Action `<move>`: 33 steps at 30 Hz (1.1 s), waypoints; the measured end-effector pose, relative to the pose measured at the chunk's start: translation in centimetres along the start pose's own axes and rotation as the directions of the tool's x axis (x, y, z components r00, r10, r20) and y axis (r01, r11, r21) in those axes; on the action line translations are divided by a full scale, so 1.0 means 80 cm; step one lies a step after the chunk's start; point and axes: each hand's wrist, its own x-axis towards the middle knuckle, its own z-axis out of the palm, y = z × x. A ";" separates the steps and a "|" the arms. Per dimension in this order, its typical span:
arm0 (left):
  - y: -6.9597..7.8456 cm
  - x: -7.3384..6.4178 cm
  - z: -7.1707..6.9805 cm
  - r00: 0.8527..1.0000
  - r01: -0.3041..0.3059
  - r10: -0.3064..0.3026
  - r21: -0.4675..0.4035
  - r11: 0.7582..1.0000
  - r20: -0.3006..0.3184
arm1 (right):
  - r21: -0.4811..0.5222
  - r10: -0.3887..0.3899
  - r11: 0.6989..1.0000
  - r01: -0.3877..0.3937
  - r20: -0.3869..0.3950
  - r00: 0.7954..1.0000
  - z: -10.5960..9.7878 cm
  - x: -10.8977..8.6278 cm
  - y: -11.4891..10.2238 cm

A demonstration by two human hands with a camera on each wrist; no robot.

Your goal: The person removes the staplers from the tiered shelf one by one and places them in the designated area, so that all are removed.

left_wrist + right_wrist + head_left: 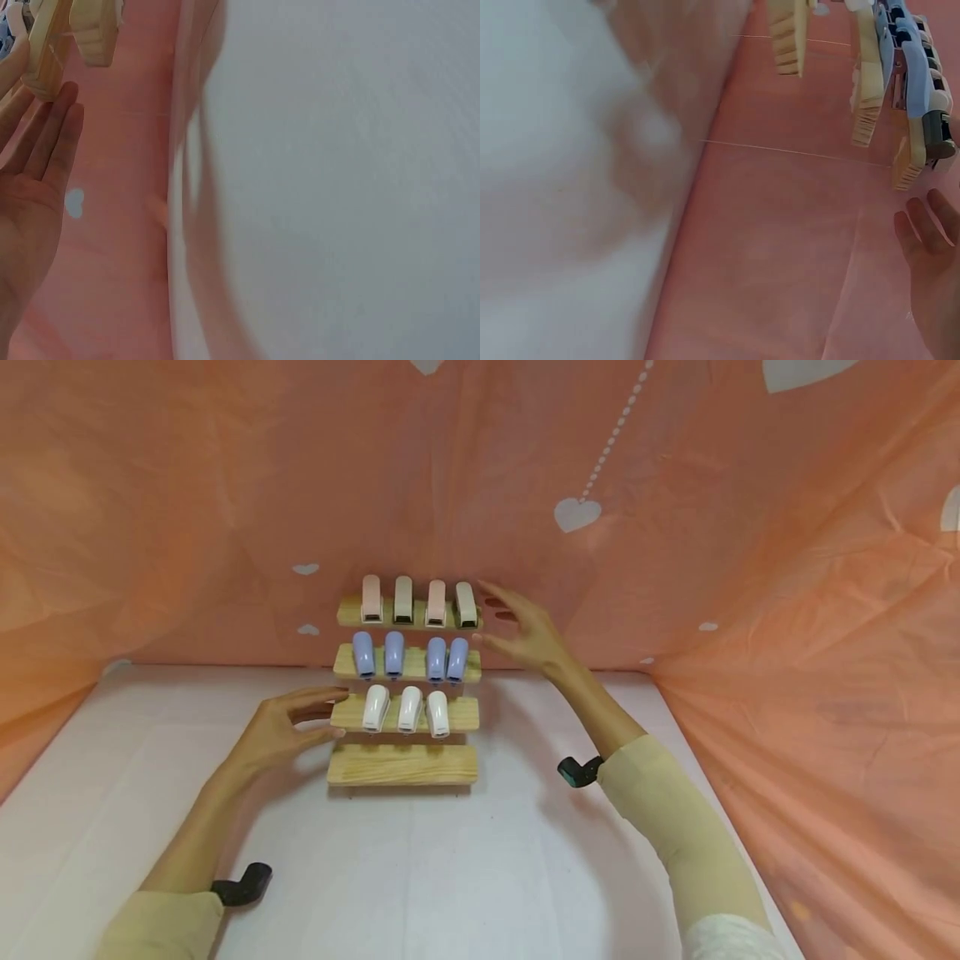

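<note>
A tiered wooden rack [402,766] holds small staplers on its upper three shelves. Two pink staplers [371,599] alternate with two pale grey-green staplers [403,600] on top. Below them sit several blue-violet staplers [394,654], then three white staplers [410,708]. My left hand [281,727] is at the left end of the white staplers' shelf, fingers extended and thumb toward its front corner. My right hand [528,631] is beside the rack's upper right, fingers spread, near the rightmost grey-green stapler. In the right wrist view, its fingertips [907,225] are just off the top shelf's end.
The rack is at the back of a white table [405,868], against an orange-pink cloth [247,527] with pale hearts. More cloth hangs at both sides. A dark camera mount is on each wrist. The lowest shelf shows bare wood.
</note>
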 end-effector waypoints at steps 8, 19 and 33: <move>-0.004 0.006 0.003 1.000 0.031 -0.031 0.010 0.999 0.002 | 0.022 0.061 0.998 -0.062 0.036 0.998 0.004 0.021 0.000; -0.010 0.008 0.003 0.999 0.036 -0.035 -0.014 0.999 0.007 | 0.087 0.137 0.986 -0.143 0.072 0.988 0.008 0.030 -0.005; -0.014 0.013 0.005 0.999 0.049 -0.049 -0.034 0.998 0.013 | 0.238 0.139 0.961 -0.141 0.028 0.990 -0.006 0.017 -0.003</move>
